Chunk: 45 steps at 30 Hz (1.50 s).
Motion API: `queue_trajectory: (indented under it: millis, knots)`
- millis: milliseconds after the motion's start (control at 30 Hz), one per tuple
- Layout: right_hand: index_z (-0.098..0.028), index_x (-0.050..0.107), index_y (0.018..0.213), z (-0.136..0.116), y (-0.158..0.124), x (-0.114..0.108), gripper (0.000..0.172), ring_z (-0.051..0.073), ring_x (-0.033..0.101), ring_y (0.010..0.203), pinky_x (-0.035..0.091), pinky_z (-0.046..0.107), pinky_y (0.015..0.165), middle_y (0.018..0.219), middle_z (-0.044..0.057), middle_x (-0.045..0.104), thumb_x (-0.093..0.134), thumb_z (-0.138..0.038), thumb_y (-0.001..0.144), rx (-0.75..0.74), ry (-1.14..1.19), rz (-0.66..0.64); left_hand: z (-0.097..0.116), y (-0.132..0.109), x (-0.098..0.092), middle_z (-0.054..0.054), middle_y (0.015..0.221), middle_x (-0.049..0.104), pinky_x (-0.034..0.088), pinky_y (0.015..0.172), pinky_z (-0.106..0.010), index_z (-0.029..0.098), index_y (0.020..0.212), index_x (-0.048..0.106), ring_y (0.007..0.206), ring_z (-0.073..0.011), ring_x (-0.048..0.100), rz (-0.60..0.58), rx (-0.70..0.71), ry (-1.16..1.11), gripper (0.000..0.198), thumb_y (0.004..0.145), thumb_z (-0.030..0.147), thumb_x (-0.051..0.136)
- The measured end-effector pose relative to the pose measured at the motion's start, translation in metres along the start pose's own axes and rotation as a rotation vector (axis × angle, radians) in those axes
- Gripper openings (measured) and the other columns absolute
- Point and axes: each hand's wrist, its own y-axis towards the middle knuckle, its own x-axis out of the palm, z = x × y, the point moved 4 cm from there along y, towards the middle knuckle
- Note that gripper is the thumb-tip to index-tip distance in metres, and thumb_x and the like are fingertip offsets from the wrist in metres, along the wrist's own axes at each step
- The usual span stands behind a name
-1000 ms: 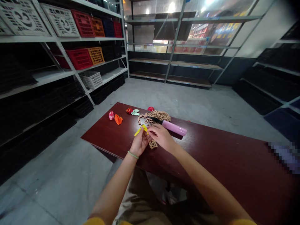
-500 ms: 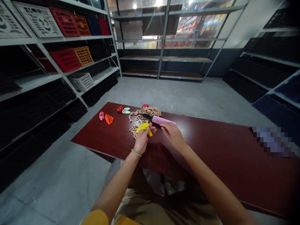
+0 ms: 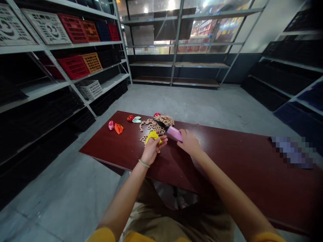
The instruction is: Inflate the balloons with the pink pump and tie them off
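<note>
Wrapped right fingers [image 3: 183,135] around pink tube [image 3: 174,133] since earlier, angling it away-left beyond yellow piece [image 3: 152,135] (pinched in left fingers [image 3: 163,138]).

I see a crumpled bright-yellow piece [image 3: 152,135], a pink cylinder [image 3: 174,133] with a black end [image 3: 161,124], curly tan pieces [image 3: 167,120] and a dark reddish-brown bench [image 3: 232,159].

Metal shelving [image 3: 202,64] fronts a window [image 3: 214,32] (brightly lit) — grey floor [image 3: 202,102] below.
</note>
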Motion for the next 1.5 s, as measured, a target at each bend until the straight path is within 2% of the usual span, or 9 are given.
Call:
queue_trajectory:
  millis: [133, 200, 267, 367, 500, 767, 1133, 1333, 1500]
  knots:
    - [-0.018, 0.047, 0.128, 0.009, -0.056, -0.031, 0.056, 0.027, 0.065, 0.081, 0.044, 0.032, 0.061, 0.111, 0.012, 0.066, 0.060, -0.034, 0.076, 0.122, 0.057, 0.014, 0.003, 0.005, 0.012, -0.010, 0.111, 0.071, 0.052, 0.095, -0.043, 0.024, 0.133, 0.040, 0.102, -0.0223, 0.070, 0.008, 0.032, -0.039, 0.049, 0.089, 0.020, 0.061]
    - [-0.022, 0.042, 0.137, 0.012, -0.087, -0.045, 0.062, 0.028, 0.067, 0.077, 0.046, 0.033, 0.060, 0.106, 0.009, 0.068, 0.058, -0.035, 0.078, 0.103, 0.064, 0.036, -0.001, 0.007, 0.020, -0.009, 0.111, 0.071, 0.053, 0.094, -0.042, 0.025, 0.133, 0.041, 0.101, -0.0217, 0.070, 0.016, 0.033, -0.069, 0.046, 0.091, 0.021, 0.058]
    - [-0.028, 0.035, 0.145, 0.013, -0.115, -0.058, 0.068, 0.027, 0.068, 0.082, 0.050, 0.035, 0.064, 0.115, 0.008, 0.068, 0.057, -0.037, 0.082, 0.057, 0.068, 0.078, -0.006, 0.008, 0.027, -0.008, 0.112, 0.071, 0.053, 0.094, -0.041, 0.026, 0.133, 0.042, 0.100, -0.0205, 0.070, 0.040, 0.027, -0.115, 0.042, 0.093, 0.021, 0.055]
    - [-0.037, 0.029, 0.151, 0.012, -0.144, -0.066, 0.067, 0.025, 0.069, 0.084, 0.053, 0.035, 0.065, 0.115, 0.006, 0.067, 0.054, -0.040, 0.088, -0.016, -0.019, 0.036, -0.015, 0.008, 0.038, -0.008, 0.116, 0.070, 0.053, 0.094, -0.038, 0.026, 0.133, 0.045, 0.103, -0.0195, 0.069, 0.073, 0.029, -0.174, 0.039, 0.095, 0.020, 0.051]
    - [-0.038, 0.030, 0.152, 0.013, -0.165, -0.067, 0.067, 0.023, 0.068, 0.079, 0.053, 0.033, 0.062, 0.109, 0.008, 0.068, 0.054, -0.040, 0.089, -0.022, -0.117, 0.034, -0.024, 0.006, 0.047, -0.010, 0.116, 0.070, 0.053, 0.095, -0.038, 0.023, 0.134, 0.045, 0.104, -0.0195, 0.068, 0.107, 0.044, -0.256, 0.040, 0.095, 0.017, 0.050]
    - [-0.033, 0.031, 0.151, 0.013, -0.186, -0.061, 0.061, 0.019, 0.067, 0.083, 0.051, 0.028, 0.065, 0.111, 0.004, 0.065, 0.051, -0.035, 0.093, -0.010, -0.177, 0.024, -0.032, -0.002, 0.056, -0.012, 0.106, 0.072, 0.053, 0.093, -0.041, 0.022, 0.132, 0.044, 0.095, -0.0221, 0.071, 0.102, 0.103, -0.258, 0.046, 0.090, 0.019, 0.062]
    - [-0.033, 0.025, 0.154, -0.002, -0.187, -0.056, 0.065, 0.019, 0.066, 0.083, 0.049, 0.027, 0.062, 0.108, 0.005, 0.065, 0.051, -0.035, 0.094, 0.023, -0.162, 0.008, -0.048, -0.009, 0.066, -0.007, 0.090, 0.072, 0.055, 0.083, -0.036, 0.021, 0.125, 0.046, 0.081, -0.0192, 0.072, 0.093, 0.179, -0.168, 0.047, 0.085, 0.028, 0.069]
    - [-0.026, 0.022, 0.155, -0.021, -0.179, -0.051, 0.066, 0.021, 0.066, 0.083, 0.051, 0.029, 0.063, 0.102, 0.006, 0.065, 0.049, -0.035, 0.094, 0.023, -0.096, 0.004, -0.054, -0.019, 0.077, -0.002, 0.076, 0.065, 0.055, 0.079, -0.033, 0.016, 0.099, 0.059, 0.067, -0.0124, 0.064, 0.191, 0.149, -0.270, 0.027, 0.088, 0.041, 0.062]
    - [-0.014, 0.034, 0.146, -0.028, -0.174, -0.045, 0.061, 0.026, 0.066, 0.094, 0.054, 0.036, 0.075, 0.118, 0.014, 0.064, 0.052, -0.035, 0.091, 0.043, 0.025, 0.070, -0.050, -0.021, 0.079, 0.002, 0.069, 0.054, 0.054, 0.065, -0.028, 0.019, 0.082, 0.051, 0.060, -0.0112, 0.057, 0.173, 0.125, -0.308, 0.028, 0.091, 0.045, 0.056]
